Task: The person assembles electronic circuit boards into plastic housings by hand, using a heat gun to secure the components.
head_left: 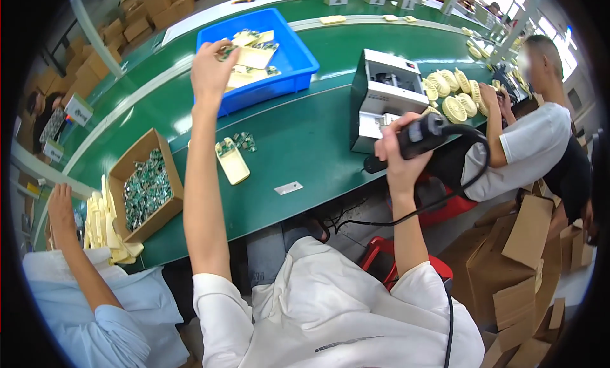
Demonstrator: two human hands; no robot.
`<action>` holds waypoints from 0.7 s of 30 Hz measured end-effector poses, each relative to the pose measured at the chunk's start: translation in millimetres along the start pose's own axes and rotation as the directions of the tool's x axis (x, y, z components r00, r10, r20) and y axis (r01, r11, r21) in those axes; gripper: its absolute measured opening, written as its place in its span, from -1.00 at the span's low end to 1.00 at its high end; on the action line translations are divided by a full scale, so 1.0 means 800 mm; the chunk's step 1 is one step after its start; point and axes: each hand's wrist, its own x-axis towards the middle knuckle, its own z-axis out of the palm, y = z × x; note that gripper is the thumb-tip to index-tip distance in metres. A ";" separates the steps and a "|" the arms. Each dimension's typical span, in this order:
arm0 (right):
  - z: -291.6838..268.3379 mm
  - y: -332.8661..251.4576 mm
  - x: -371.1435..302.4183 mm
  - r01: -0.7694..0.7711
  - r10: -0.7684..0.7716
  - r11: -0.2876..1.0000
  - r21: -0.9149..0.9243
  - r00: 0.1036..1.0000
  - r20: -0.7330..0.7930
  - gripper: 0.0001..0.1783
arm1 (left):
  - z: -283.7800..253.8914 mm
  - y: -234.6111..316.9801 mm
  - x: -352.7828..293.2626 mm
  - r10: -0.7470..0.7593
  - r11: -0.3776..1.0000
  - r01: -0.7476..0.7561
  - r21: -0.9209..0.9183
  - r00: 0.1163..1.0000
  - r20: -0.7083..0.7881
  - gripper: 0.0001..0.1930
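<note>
left hand grasping small part over blue bin of cream pieces | right hand clenched on black power screwdriver | cardboard box holds green circuit boards

Green tabletop under me, bright blue bin full of cream-yellow plastic shells. A black electric screwdriver in my right hand, black cord trailing. Brown cardboard box of green circuit boards. My sleeves are white.
</note>
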 end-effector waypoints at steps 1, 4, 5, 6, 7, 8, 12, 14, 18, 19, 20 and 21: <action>-0.002 0.000 0.001 0.010 -0.010 1.000 0.000 1.000 -0.010 -0.71 | 0.007 -0.018 0.011 -0.036 0.999 0.035 0.034 0.999 0.024 -0.65; -0.001 0.011 0.006 0.014 -0.016 1.000 0.013 0.995 0.100 -0.72 | 0.038 -0.082 0.031 -0.148 0.986 0.145 0.086 0.988 0.036 -0.61; -0.004 0.011 0.009 0.014 -0.016 1.000 0.014 0.995 0.098 -0.72 | 0.043 -0.083 0.033 -0.211 0.972 0.205 0.112 0.976 0.046 -0.59; -0.004 0.011 0.012 0.020 -0.021 1.000 0.020 0.997 0.075 -0.72 | 0.047 -0.086 0.031 -0.215 0.971 0.209 0.118 0.976 0.042 -0.59; -0.006 0.010 0.011 0.019 -0.020 1.000 0.024 0.999 0.043 -0.72 | 0.050 -0.077 0.024 -0.131 0.976 0.127 0.176 0.991 0.012 -0.57; -0.007 0.010 0.009 0.013 -0.014 0.999 0.030 1.000 0.017 -0.72 | 0.050 -0.071 0.015 -0.048 0.970 0.050 0.239 0.999 -0.015 -0.56; -0.016 0.010 0.014 0.047 -0.047 0.996 0.073 0.999 -0.001 -0.71 | -0.011 -0.027 -0.018 0.159 0.966 -0.171 0.196 0.984 0.079 -0.58; -0.017 0.012 0.012 0.042 -0.041 0.996 0.083 0.999 -0.016 -0.71 | -0.060 -0.001 -0.045 0.101 0.986 -0.126 0.113 0.974 0.203 -0.62; -0.018 0.014 0.009 0.062 -0.060 0.995 0.084 0.998 -0.028 -0.70 | -0.107 0.012 -0.117 -0.007 1.000 0.012 -0.009 0.878 0.479 -0.67; -0.016 0.013 0.007 0.063 -0.061 0.996 0.069 0.998 -0.024 -0.70 | -0.107 0.002 -0.139 -0.028 0.999 0.012 0.035 0.867 0.497 -0.67; -0.016 0.011 0.004 0.063 -0.062 0.997 0.046 0.998 -0.022 -0.69 | -0.105 -0.005 -0.155 -0.048 0.997 0.012 0.072 0.853 0.519 -0.66; -0.015 0.011 0.002 0.068 -0.067 0.997 0.028 0.997 -0.029 -0.69 | -0.104 -0.009 -0.164 -0.037 0.998 0.010 0.054 0.850 0.526 -0.66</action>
